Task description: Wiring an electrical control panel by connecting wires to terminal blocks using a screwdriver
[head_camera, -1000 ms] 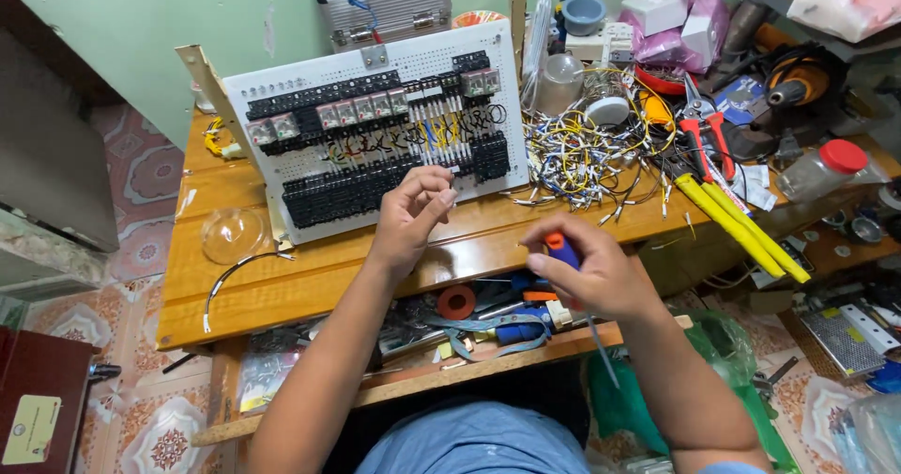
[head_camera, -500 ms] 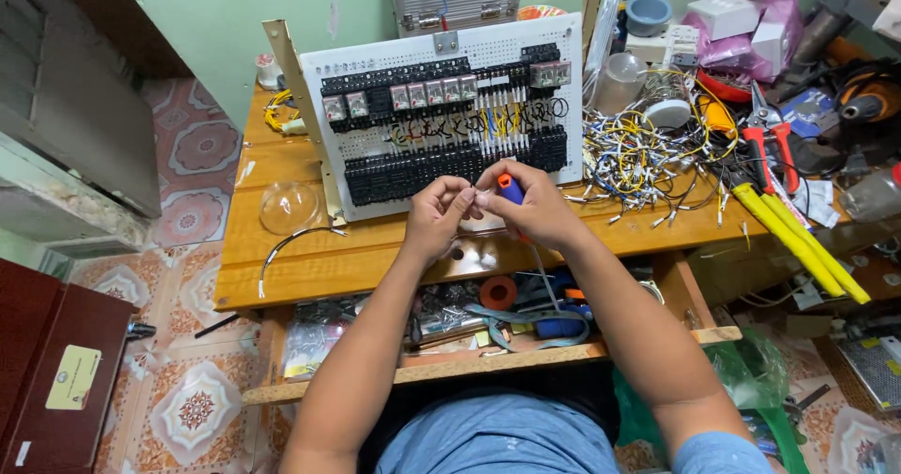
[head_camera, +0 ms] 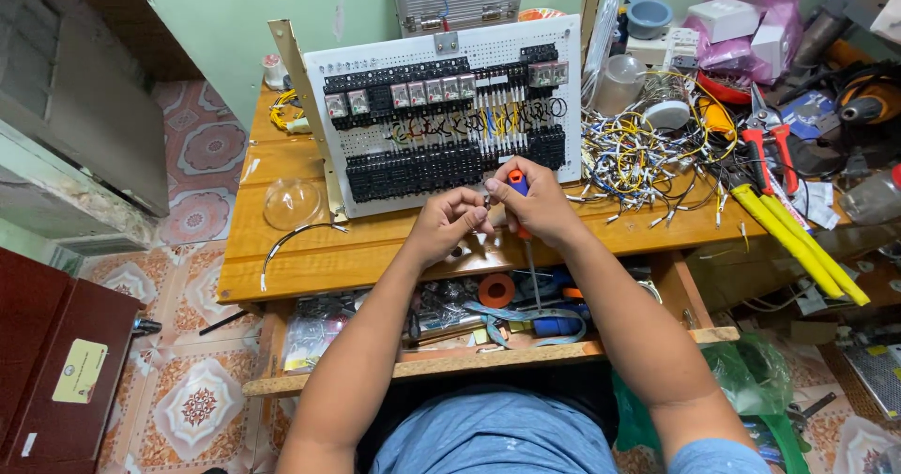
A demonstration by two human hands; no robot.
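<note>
Head view: right hand [head_camera: 542,206] closed round screwdriver [head_camera: 517,182], orange-blue handle up, at panel's [head_camera: 441,117] lower edge. Left hand [head_camera: 450,222] just beside, fingers pinched on something too small to tell. Panel stands tilted on bench [head_camera: 310,258]. Wire pile [head_camera: 638,160] right of panel; clear dome [head_camera: 293,202] left. Open drawer [head_camera: 488,352] under hands, tape roll [head_camera: 496,290] inside.
</note>
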